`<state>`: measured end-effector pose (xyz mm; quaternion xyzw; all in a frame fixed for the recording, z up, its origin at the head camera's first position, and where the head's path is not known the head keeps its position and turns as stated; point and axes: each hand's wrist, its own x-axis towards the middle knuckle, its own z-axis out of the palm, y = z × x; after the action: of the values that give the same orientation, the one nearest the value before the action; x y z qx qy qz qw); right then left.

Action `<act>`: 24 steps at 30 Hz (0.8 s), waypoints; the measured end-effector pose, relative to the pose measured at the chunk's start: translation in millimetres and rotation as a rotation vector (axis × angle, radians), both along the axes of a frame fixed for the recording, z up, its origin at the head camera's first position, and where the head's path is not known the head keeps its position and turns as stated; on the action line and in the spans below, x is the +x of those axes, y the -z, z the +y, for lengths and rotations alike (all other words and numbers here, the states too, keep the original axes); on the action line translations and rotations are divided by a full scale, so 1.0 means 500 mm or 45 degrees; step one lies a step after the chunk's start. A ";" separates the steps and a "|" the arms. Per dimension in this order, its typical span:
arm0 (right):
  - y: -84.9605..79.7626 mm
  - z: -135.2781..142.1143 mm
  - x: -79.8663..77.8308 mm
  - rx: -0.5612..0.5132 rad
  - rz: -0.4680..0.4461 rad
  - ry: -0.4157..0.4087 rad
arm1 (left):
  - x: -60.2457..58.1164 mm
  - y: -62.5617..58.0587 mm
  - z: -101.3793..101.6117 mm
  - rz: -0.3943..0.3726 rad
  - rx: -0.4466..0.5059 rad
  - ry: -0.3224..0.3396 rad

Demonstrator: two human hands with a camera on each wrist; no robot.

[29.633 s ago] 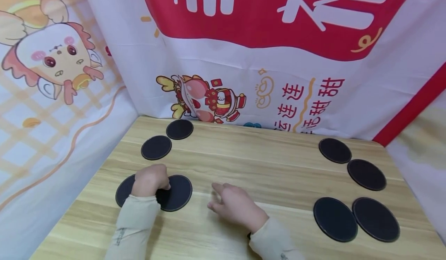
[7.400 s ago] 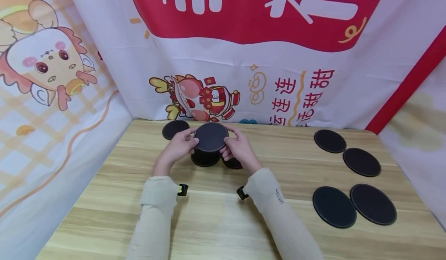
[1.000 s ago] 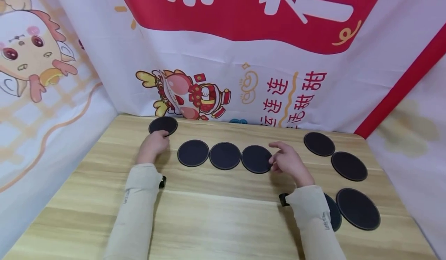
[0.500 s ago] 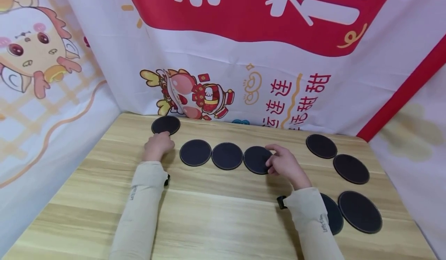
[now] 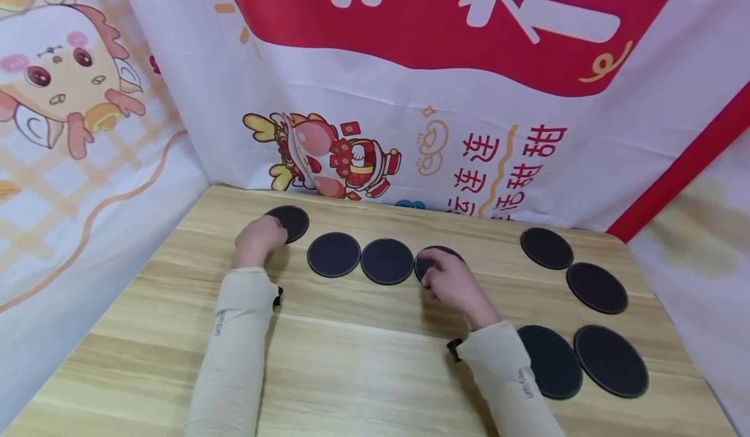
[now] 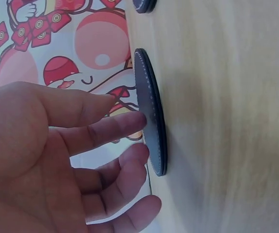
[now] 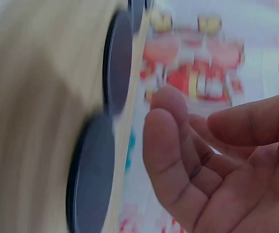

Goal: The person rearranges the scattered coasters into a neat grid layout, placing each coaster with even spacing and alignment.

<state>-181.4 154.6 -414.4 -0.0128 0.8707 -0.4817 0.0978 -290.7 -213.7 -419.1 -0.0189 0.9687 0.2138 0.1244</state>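
Note:
My left hand [image 5: 258, 238] has its fingertips on a round black coaster [image 5: 295, 223] near the back left of the table. In the left wrist view the index and middle fingertips meet the face of that coaster [image 6: 150, 114], and the thumb stays off it. Three more coasters lie edge to edge in a row: a left one [image 5: 334, 254], a middle one [image 5: 387, 261] and a right one [image 5: 451, 253]. My right hand [image 5: 454, 284] hovers over the right one, partly hiding it, with loosely bent fingers holding nothing. Stitching runs round the coaster rims.
On the right side lie more black coasters: a far one [image 5: 547, 248], one touching it [image 5: 597, 288], and a larger pair [image 5: 611, 361], [image 5: 551, 362] nearer me, the latter partly behind the right sleeve. A printed cloth [image 5: 351, 85] hangs behind the wooden table [image 5: 363, 372].
Several coasters have left the left side; three now form the middle row. Over the last half second my left hand slid the back-left coaster toward me, and my right hand moved left.

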 end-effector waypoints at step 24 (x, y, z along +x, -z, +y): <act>0.015 -0.391 -0.230 -0.575 -0.536 -0.232 | -0.015 0.017 -0.029 -0.004 0.207 -0.104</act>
<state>-296.5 -40.9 -422.0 -0.0121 0.6976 -0.6442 0.3133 -298.4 -228.0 -427.7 -0.0485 0.9464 0.2965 0.1183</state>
